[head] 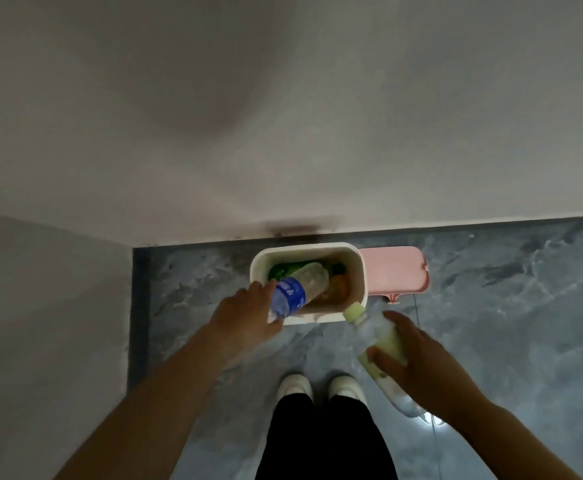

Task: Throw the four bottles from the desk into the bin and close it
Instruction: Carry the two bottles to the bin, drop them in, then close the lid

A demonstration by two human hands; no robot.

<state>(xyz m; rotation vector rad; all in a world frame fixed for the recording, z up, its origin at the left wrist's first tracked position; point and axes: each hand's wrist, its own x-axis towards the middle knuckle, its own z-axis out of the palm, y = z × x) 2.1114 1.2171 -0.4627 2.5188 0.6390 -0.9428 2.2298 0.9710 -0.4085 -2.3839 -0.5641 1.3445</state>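
Head view, looking straight down. White bin (359, 271) on marbled grey floor (491, 306), against wall (283, 133), open; pink lid (392, 268) flipped out to its right side. Green and orange items inside, too dim to identify. Left hand (248, 317) at bin's near-left rim, fingers spread loosely; clear bottle with blue label (298, 289) tilted over the opening, base end deep over the bin, neck end by the fingertips. Contact between hand and this bottle: cannot tell. Right hand (418, 365) near bin's front-right corner, fingers curled around bottle with pale green cap (376, 337), cap pointing toward the bin, bottle outside the rim. White shoes (321, 386) and black trousers (324, 438) below, between the arms.
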